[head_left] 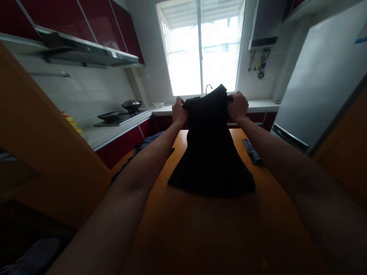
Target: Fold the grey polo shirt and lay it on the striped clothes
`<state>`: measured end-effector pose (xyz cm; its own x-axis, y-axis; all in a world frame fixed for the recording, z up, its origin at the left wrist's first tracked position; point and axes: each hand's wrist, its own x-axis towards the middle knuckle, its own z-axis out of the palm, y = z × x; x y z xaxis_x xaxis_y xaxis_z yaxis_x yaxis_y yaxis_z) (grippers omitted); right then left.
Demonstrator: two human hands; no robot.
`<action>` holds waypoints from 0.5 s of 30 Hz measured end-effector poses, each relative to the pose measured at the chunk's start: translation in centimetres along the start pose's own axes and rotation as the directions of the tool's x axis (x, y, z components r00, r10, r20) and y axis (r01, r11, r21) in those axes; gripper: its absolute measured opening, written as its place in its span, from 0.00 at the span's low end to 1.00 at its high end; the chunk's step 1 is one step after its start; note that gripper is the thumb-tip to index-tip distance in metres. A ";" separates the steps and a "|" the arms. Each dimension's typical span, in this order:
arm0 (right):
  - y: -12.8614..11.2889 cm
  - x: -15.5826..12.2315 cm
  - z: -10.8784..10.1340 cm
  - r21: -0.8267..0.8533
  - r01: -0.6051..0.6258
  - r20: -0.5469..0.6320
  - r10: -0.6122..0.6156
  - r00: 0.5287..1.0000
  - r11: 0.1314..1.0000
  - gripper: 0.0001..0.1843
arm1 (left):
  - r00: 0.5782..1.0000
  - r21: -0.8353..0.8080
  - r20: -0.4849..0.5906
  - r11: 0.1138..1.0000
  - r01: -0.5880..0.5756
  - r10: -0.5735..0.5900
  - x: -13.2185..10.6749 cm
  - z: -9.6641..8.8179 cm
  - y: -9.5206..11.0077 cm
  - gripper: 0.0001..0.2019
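Observation:
A black garment (212,152) hangs stretched between my two hands above the wooden table (206,233). Its wide hem spreads low, close to the tabletop; whether it touches cannot be made out. My left hand (179,113) is closed on the upper left corner, and my right hand (238,105) grips the upper right edge. Because the cloth is so dark, its exact kind does not show. To the right on the table lies a folded striped cloth (252,151). Dark blue clothes (146,143) lie heaped at the table's left side, partly behind my left forearm.
At the left, a counter carries a stove (120,119) with a lidded wok (132,104) and a pan (109,116). A range hood (88,53) hangs above. A fridge (318,84) stands at the right. A white bowl (158,104) sits on the far counter under the window (200,49).

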<state>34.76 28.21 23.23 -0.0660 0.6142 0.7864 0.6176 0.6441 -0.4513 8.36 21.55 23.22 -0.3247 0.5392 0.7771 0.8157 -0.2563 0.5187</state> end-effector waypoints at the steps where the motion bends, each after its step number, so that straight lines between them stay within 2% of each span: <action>1: -0.1 1.0 -0.7 0.008 0.039 -0.049 -0.038 0.998 0.999 0.20 | 0.998 -0.042 -0.059 0.998 -0.038 0.036 1.1 -0.2 0.6 0.03; 4: 0.2 1.6 -2.5 0.024 0.161 -0.108 -0.157 0.982 0.987 0.15 | 0.976 -0.080 -0.173 0.986 -0.147 0.131 2.2 -1.1 1.9 0.06; 5: 0.5 1.1 -2.9 0.016 0.194 -0.094 -0.192 0.977 0.981 0.14 | 0.970 -0.072 -0.182 0.982 -0.177 0.162 1.7 -1.5 2.0 0.06; 7: 1.4 -0.9 -3.2 -0.004 0.234 0.017 -0.233 0.972 0.972 0.16 | 0.971 -0.026 -0.131 0.978 -0.205 0.200 -0.6 -2.1 1.6 0.06; 9: 2.5 -4.0 -3.0 0.002 0.258 0.192 -0.253 0.948 0.966 0.20 | 0.978 0.074 0.020 0.975 -0.210 0.209 -4.2 -2.9 0.4 0.05; 11: 3.9 -8.1 -2.5 0.056 0.296 0.380 -0.294 0.877 0.954 0.23 | 0.956 0.222 0.236 0.948 -0.230 0.177 -9.0 -3.9 -1.3 0.05; 13: 5.3 -12.8 -1.9 0.113 0.332 0.510 -0.342 0.790 0.936 0.26 | 0.881 0.343 0.464 0.898 -0.276 0.094 -14.3 -5.0 -3.1 0.10; 15: 6.5 -17.5 -1.4 0.150 0.352 0.587 -0.370 0.720 0.924 0.27 | 0.768 0.376 0.640 0.858 -0.349 0.032 -19.4 -6.2 -4.7 0.13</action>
<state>41.01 20.97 7.13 -0.7358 0.4720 0.4856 0.4297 0.8796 -0.2039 7.91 7.30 7.90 0.0830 0.9192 0.3850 0.9935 -0.1063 0.0398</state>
